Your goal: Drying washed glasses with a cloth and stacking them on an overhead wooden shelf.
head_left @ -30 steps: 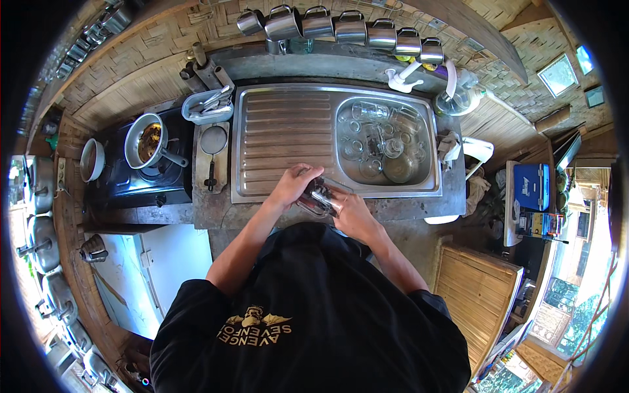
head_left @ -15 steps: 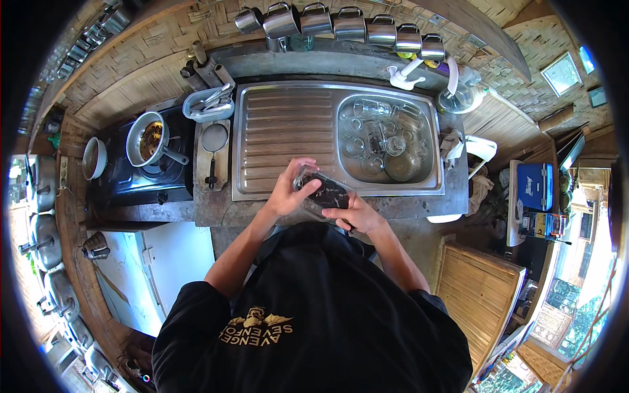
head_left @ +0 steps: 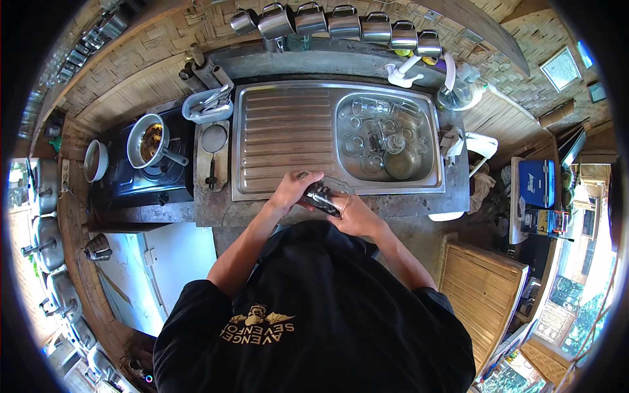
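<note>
A clear drinking glass [head_left: 324, 199] lies tilted between my hands, just in front of the sink's near edge. My left hand [head_left: 291, 190] is closed round its left end. At the other end my right hand [head_left: 354, 213] is closed on it; some of its fingers show through the clear wall, and I cannot tell whether they are inside or behind. Beyond my hands is the steel sink with its ribbed drainboard [head_left: 288, 131]. Several glass mugs and tumblers [head_left: 377, 134] and a round glass dish [head_left: 401, 165] sit in the basin.
A white tap [head_left: 403, 73] rises behind the basin. Steel mugs [head_left: 344, 25] hang along the back wall. Left of the drainboard are a cutlery tub [head_left: 208, 105], a strainer [head_left: 213, 139] and a stove bearing a frying pan [head_left: 148, 141]. A cloth [head_left: 452, 144] hangs at the right edge.
My right hand has turned and shifted, its back now facing up over the glass's right end. My left hand has moved slightly right and down, and its grip on the glass has changed.
</note>
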### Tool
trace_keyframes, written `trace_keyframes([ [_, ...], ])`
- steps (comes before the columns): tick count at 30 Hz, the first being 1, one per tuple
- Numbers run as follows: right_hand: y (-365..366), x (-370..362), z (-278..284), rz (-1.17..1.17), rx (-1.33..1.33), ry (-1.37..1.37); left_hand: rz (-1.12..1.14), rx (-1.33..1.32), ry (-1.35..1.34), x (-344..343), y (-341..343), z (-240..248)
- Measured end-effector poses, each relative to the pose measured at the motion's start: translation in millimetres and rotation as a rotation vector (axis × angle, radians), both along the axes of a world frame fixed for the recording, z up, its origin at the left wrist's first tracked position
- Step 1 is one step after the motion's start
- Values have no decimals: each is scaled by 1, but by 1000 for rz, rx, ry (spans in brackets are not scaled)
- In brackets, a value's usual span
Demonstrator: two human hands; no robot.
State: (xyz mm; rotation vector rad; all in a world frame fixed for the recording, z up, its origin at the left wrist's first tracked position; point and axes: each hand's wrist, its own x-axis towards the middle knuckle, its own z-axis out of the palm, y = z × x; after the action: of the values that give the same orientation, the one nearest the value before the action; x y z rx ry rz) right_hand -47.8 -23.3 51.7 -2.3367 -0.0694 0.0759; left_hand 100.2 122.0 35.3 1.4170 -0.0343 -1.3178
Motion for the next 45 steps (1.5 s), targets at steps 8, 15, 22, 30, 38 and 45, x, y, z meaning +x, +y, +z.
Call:
trace_keyframes([
  [8,0,-2,-15,-409,1378,571,82,-326,-758,-8,11,-25],
  [15,12,11,30,-297,436,213,305,-267,-525,-15,16,-38],
  [22,5,27,48,21,60,264,260,-64,80,-14,32,-4],
  [30,7,40,8,-171,1070,652,335,-295,-970,-22,55,1],
  [38,9,67,31,108,485,463,-271,140,-720,8,62,41],
  [45,-4,88,9,-217,716,385,107,111,-650,-6,78,20],
])
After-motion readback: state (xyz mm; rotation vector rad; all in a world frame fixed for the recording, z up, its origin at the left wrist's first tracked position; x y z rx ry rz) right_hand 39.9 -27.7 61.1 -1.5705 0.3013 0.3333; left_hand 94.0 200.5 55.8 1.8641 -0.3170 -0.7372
